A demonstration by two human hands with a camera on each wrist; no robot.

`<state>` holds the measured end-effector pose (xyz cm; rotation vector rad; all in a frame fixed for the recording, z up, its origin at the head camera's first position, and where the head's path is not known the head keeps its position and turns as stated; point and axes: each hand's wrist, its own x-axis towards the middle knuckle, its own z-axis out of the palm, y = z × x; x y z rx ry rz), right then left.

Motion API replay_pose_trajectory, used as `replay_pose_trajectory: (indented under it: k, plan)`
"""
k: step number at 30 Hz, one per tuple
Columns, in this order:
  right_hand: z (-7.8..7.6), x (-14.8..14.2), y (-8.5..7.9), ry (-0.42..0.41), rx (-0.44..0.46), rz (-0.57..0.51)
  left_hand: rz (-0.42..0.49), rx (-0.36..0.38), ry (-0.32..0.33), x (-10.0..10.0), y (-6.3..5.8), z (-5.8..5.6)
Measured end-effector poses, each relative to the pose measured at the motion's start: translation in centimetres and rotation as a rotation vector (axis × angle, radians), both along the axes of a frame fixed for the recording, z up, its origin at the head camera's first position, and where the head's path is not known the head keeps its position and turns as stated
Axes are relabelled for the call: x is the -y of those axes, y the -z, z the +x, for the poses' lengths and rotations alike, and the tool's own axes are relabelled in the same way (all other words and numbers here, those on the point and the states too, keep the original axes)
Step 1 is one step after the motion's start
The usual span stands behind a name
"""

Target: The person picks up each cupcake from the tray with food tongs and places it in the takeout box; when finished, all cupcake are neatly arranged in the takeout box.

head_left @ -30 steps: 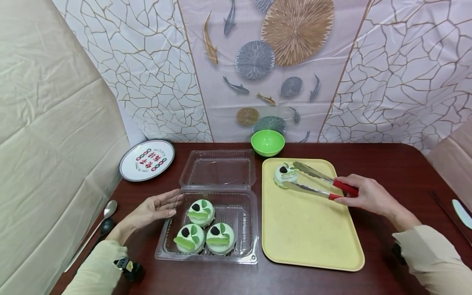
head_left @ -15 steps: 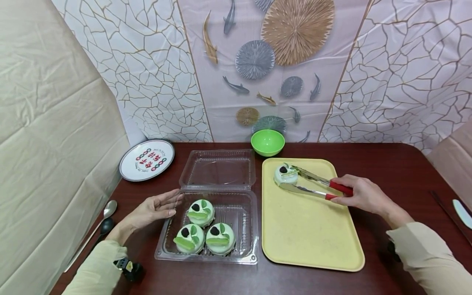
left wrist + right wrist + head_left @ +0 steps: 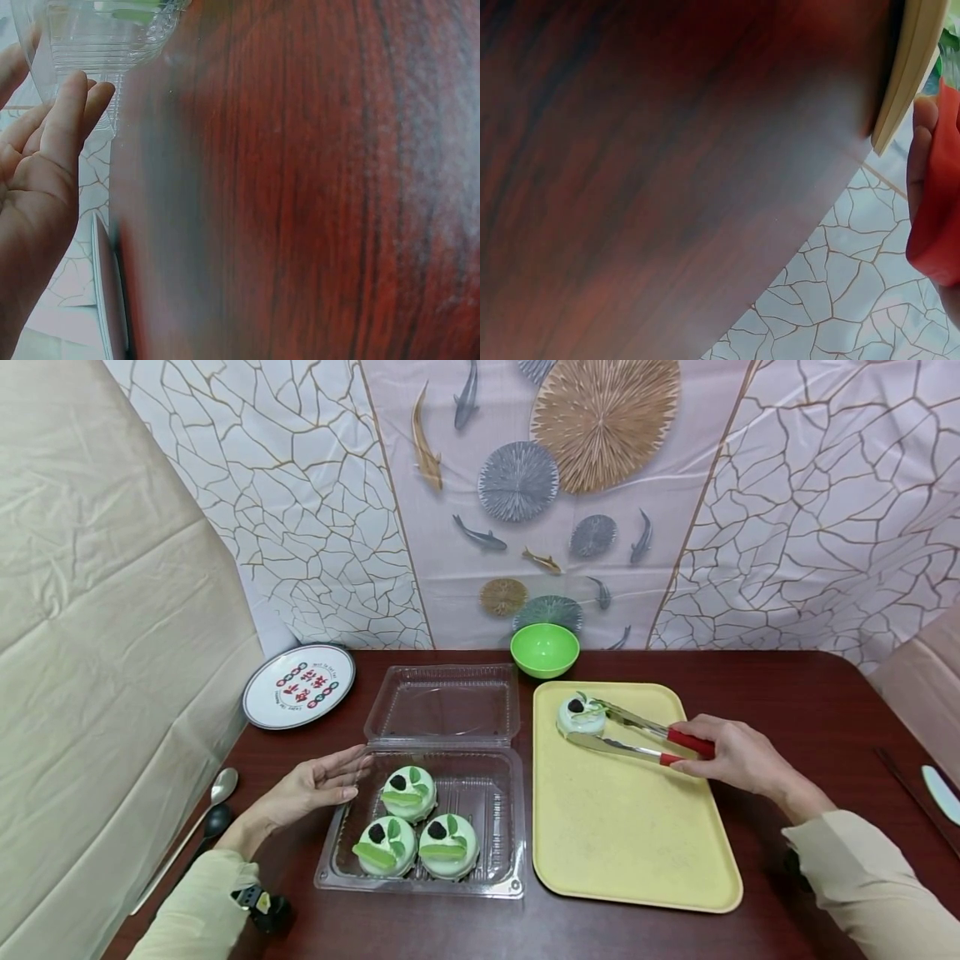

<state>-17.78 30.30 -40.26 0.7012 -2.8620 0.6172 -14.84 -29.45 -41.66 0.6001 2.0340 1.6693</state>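
My right hand [image 3: 738,756] grips red-handled metal tongs [image 3: 626,748] over the yellow tray [image 3: 637,827]. The tong tips lie on either side of a small pale-green cake [image 3: 581,718] topped with a blackberry and green leaves, at the tray's far left. In the right wrist view the red tong handle [image 3: 939,202] shows in my fingers at the right edge. My left hand [image 3: 311,787] has its fingers extended against the left rim of a clear plastic clamshell box [image 3: 517,827]. Inside the box sit three similar cakes [image 3: 408,793], its lid [image 3: 450,702] folded back behind.
A green bowl [image 3: 545,652] stands behind the tray. At the back left is a white plate [image 3: 300,687] with red characters. A silver spoon [image 3: 223,785] and a black spoon [image 3: 217,820] lie at left; a chopstick-like dark stick [image 3: 915,797] and a white-bladed knife [image 3: 941,795] lie far right.
My right hand has moved the tongs a little left, bringing their tips further around the cake on the tray. My left hand and the box have stayed put.
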Motion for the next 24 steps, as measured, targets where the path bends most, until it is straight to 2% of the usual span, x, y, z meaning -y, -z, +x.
replay_pose_trajectory:
  k: [6, 15, 21, 24]
  plan:
    - [0.3, 0.1, 0.0, 0.004, 0.015, -0.009, -0.012, -0.002, -0.006, 0.0, 0.0, 0.0]
    - [0.7, 0.0, 0.1, 0.006, -0.077, -0.023, -0.014, -0.005, -0.008, 0.0, 0.0, 0.1]
    - [1.3, 0.7, -0.8, -0.028, -0.132, -0.069, -0.029, -0.014, -0.011, 0.0, -0.1, 0.1]
    - [1.6, 1.5, -1.7, -0.068, -0.118, -0.097, -0.025, -0.018, -0.009, 0.0, -0.1, 0.0]
